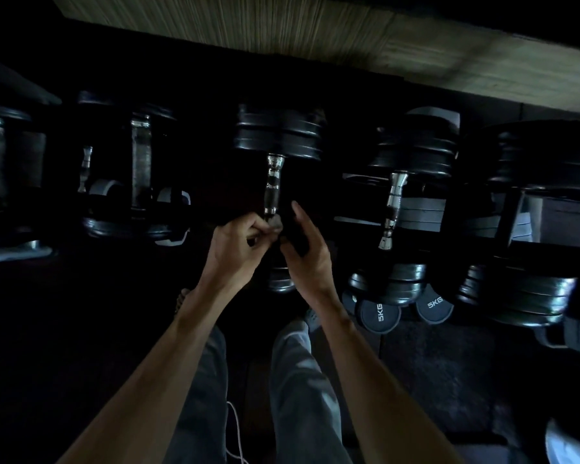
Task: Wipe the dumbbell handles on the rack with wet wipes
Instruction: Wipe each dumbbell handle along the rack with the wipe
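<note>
A dim rack holds several black dumbbells. The middle dumbbell (277, 139) has a chrome handle (272, 187) running toward me. At the near end of that handle my left hand (238, 244) pinches a small crumpled wet wipe (276, 223) between thumb and curled fingers. My right hand (303, 242) is right beside it, fingers extended upward, holding a dark object (293, 237) that I cannot make out in the low light. The near weight of this dumbbell (280, 279) shows below my hands.
To the right lies another dumbbell with a chrome handle (394, 209) and a bigger one (536, 229) beyond. Two 5KG dumbbell ends (380, 314) sit low at the front. More dumbbells (138, 169) are at left. A wooden wall (315, 31) runs behind. My legs stand below.
</note>
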A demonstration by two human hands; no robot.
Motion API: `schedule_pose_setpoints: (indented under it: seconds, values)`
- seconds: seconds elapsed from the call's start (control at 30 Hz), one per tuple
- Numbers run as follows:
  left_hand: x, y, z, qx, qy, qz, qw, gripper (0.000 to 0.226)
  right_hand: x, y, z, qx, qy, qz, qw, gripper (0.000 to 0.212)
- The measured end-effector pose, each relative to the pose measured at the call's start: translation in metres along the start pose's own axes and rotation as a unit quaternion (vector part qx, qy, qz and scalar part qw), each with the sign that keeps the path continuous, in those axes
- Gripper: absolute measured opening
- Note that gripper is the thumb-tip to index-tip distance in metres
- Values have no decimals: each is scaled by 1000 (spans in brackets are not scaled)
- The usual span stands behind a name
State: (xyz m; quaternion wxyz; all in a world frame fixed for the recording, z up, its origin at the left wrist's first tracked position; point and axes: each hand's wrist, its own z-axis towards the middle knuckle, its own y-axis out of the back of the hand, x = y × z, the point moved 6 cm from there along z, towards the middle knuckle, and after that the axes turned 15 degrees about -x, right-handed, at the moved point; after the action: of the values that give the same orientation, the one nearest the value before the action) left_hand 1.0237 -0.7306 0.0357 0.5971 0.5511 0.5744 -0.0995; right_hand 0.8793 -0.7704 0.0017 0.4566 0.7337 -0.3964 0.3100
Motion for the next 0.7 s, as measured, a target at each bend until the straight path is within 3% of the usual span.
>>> schedule_pose_setpoints:
  seconds: [0.1, 0.2, 0.4, 0.57, 0.7]
  values:
    - [-18, -1, -13, 4, -24, -43, 999, 19, 5, 15, 1, 47, 22, 13, 999, 49]
    - [-29, -3, -22, -14, -9, -59, 998, 14, 7, 39, 0, 37, -35, 65, 997, 20]
    - [-47, -29, -47, -40, -15, -71, 997, 10, 8, 87, -12, -3, -93, 151, 984, 17]
    - [-53, -66, -69, -22, -47, -63, 997, 14, -10, 126, -28, -104, -116, 98, 983, 30]
    - [-60, -92, -83, 7, -39, -57, 998, 14, -23, 156, -28, -182, -113, 64, 975, 23]
